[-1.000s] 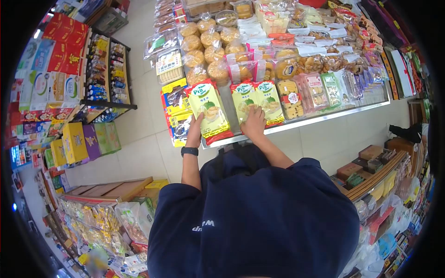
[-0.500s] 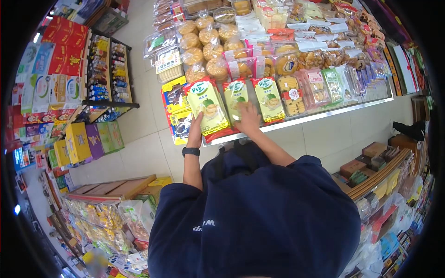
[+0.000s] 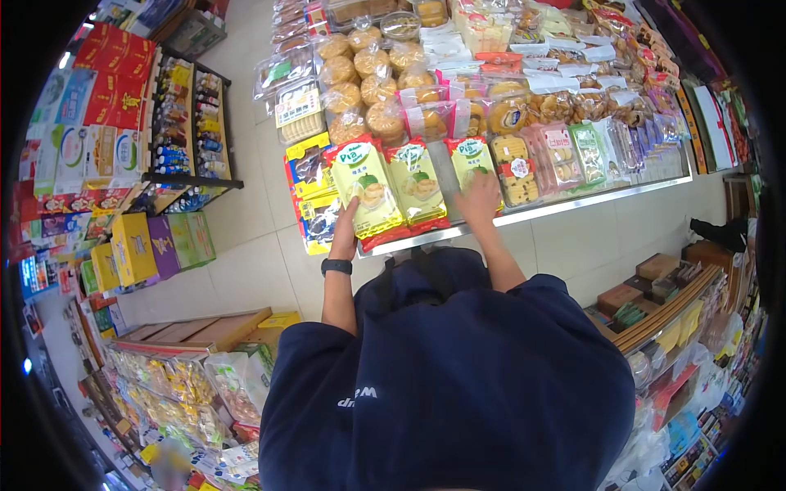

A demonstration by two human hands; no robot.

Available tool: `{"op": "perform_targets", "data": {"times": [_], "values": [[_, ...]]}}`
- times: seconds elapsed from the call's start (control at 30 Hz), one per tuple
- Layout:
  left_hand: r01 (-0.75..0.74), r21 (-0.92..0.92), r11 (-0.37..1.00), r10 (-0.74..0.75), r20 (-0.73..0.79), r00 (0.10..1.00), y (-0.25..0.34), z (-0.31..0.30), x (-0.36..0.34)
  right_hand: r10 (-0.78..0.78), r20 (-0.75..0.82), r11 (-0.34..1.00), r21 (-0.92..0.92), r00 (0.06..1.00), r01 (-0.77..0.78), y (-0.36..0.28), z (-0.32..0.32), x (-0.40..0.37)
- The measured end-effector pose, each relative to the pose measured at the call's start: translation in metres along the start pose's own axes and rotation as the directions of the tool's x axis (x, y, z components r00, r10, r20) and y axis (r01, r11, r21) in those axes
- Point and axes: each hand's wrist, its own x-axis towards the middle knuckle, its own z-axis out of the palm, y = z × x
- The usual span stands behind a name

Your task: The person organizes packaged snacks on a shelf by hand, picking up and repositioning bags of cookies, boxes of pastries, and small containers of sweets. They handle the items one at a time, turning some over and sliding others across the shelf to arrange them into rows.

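Three green-yellow packs stand in a row at the near edge of the display. My left hand [image 3: 345, 232] lies along the left side of the left pack [image 3: 366, 184], its thumb on the pack and its other fingers hidden. The middle pack [image 3: 415, 182] rests close against that one, with no hand on it. On the lower part of the right pack [image 3: 470, 162] is my right hand [image 3: 479, 202], fingers apart. A gap shows between the middle and right packs.
Bagged cookies [image 3: 515, 168] sit right of the packs, round pastries [image 3: 377, 89] behind. A metal edge [image 3: 573, 201] runs along the display's front. Blue-yellow packages [image 3: 313, 192] lie at its left end. A bottle shelf [image 3: 194, 123] stands farther left.
The middle pack has shifted left against the left one. My right hand has moved off it, rightward, onto the right pack. My left hand has stayed at the left pack.
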Motion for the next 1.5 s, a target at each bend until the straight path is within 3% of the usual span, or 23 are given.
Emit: {"op": "perform_targets", "data": {"times": [0.33,0.43,0.53,0.67,0.77,0.97,1.07,1.17,1.27,1.37,1.5], "values": [[0.040,-0.113,0.993,-0.033,0.061,0.998,-0.015,-0.006,-0.006,0.152,0.179,0.986,-0.096,0.972,-0.136,-0.001,-0.022,0.013],[0.027,-0.118,0.993,-0.014,0.105,0.994,-0.015,-0.003,-0.012,0.173,0.240,0.985,-0.030,0.955,-0.171,0.001,-0.031,0.019],[0.004,-0.143,0.990,0.013,0.117,0.993,-0.015,-0.004,-0.014,0.165,0.193,0.975,0.119,0.967,-0.190,-0.001,-0.038,0.021],[0.014,-0.168,0.986,-0.001,0.082,0.997,-0.015,-0.002,-0.017,-0.006,0.140,0.969,0.244,0.990,-0.028,-0.036,-0.054,0.001],[0.050,-0.222,0.974,-0.012,0.167,0.986,-0.024,-0.012,-0.006,-0.060,0.184,0.954,0.299,0.981,0.003,-0.082,-0.066,-0.013],[0.021,-0.177,0.984,0.002,0.132,0.991,-0.018,-0.010,-0.010,-0.110,0.231,0.980,0.185,0.967,0.068,-0.123,-0.039,-0.030],[0.024,-0.185,0.982,0.004,0.148,0.989,-0.020,-0.010,-0.010,-0.128,0.147,0.898,0.437,0.981,0.052,-0.099,-0.024,-0.018],[0.024,-0.178,0.984,0.002,0.145,0.989,-0.015,-0.005,-0.015,0.030,0.190,0.797,0.587,0.981,-0.138,-0.053,0.023,0.001],[0.026,-0.175,0.984,0.000,0.146,0.989,-0.013,-0.006,-0.014,0.127,0.533,0.534,0.674,0.837,-0.510,-0.039,0.026,0.012],[0.047,-0.194,0.980,-0.012,0.181,0.983,-0.018,-0.012,-0.007,-0.169,0.637,0.392,0.743,0.752,-0.542,-0.036,0.051,0.005],[0.034,-0.177,0.984,-0.006,0.160,0.987,-0.014,-0.018,-0.003,-0.168,0.683,0.403,0.706,0.711,-0.583,-0.054,0.024,-0.002]]}}
